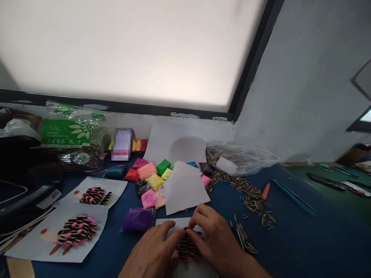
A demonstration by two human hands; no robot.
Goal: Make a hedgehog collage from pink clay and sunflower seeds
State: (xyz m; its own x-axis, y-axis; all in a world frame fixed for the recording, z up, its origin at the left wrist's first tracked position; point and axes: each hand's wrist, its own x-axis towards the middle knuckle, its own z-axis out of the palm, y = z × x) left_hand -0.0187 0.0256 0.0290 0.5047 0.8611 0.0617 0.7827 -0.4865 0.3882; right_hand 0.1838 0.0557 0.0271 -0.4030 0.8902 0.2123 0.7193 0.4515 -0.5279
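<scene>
In front of me lies a seed-covered pink clay shape (188,249) on white paper, partly hidden by my hands. My left hand (155,247) rests at its left side, with the thumb stretched to its upper edge and the index finger apart from the thumb. My right hand (216,235) comes from the other side, thumb and index finger pinched at the same edge on what looks like a dark sunflower seed (185,228). To the left, a finished-looking clay hedgehog with seed spines (78,231) lies on paper, and a similar hedgehog (92,196) sits behind it.
Packets of coloured clay, a purple one (139,219) among them, lie beyond my hands beside a blank sheet (185,189). Loose sunflower seeds (252,195) spread rightward near tweezers (294,197). A green seed bag (72,135) and a phone-like screen (121,144) stand at the back.
</scene>
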